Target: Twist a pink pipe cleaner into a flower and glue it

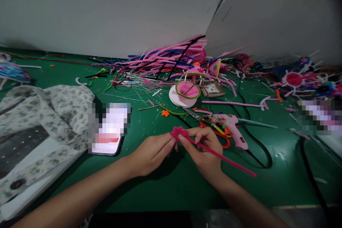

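Note:
A hot-pink pipe cleaner is held between both hands above the front of the green table. Its far end is bent into small petal-like loops, while the straight tail slants down to the right across my right palm. My left hand pinches the looped end from the left with thumb and fingers. From the other side, my right hand grips it with the thumb at the loops and the fingers curled. Just beyond my right hand lie a pink hot glue gun and red-handled scissors.
A phone lies left of my hands, beside floral fabric. Behind are a pink cup-shaped piece, an orange flower and a heap of pipe cleaners. A black cord curves at right.

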A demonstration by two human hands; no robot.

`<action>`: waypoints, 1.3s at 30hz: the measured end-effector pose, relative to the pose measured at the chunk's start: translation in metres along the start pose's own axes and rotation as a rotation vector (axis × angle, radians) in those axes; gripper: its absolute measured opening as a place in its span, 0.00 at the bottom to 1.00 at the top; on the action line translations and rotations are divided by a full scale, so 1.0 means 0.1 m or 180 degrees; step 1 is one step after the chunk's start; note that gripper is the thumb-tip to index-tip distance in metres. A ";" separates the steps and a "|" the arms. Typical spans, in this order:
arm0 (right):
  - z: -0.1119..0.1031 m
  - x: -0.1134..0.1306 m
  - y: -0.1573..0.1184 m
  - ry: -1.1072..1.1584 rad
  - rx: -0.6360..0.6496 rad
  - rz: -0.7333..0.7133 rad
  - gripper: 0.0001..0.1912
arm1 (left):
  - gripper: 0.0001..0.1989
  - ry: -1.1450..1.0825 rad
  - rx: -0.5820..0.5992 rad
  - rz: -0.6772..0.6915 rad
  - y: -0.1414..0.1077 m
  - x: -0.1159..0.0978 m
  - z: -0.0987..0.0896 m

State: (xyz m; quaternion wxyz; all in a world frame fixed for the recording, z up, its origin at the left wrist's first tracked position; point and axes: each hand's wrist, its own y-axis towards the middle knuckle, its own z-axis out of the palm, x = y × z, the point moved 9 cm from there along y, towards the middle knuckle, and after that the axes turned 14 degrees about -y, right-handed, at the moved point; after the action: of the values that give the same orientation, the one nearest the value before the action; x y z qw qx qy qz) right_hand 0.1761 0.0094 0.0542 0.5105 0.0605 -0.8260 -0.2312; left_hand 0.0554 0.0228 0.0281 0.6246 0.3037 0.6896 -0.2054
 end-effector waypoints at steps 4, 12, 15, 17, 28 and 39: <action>0.02 -0.05 0.02 0.0245 0.0064 0.0132 0.15 | 0.18 -0.1074 -0.0103 -0.0441 0.00 0.12 0.02; 0.17 -0.15 0.03 0.0995 0.0551 0.0607 0.16 | 0.21 -0.2371 0.0013 -0.0999 0.02 0.29 0.12; 0.22 -0.20 0.05 0.1278 0.0733 0.0744 0.17 | 0.19 -0.2310 0.0079 -0.0950 0.02 0.27 0.11; 0.23 -0.22 0.06 0.1348 0.0754 0.0803 0.18 | 0.17 -0.2259 0.0096 -0.0912 0.01 0.25 0.11; 0.22 -0.07 0.07 0.1156 0.0745 0.0482 0.19 | 0.16 -0.2631 -0.0177 -0.0807 -0.03 0.25 0.18; 0.27 -0.06 0.05 0.1386 0.0749 0.0519 0.20 | 0.21 -0.3031 -0.0410 -0.0630 -0.03 0.31 0.25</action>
State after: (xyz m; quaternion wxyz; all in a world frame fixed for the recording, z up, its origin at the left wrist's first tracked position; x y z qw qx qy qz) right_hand 0.1565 0.0249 0.0414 0.6827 0.1011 -0.7199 -0.0732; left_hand 0.0703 0.0087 -0.0060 0.8655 0.0698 0.3643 -0.3367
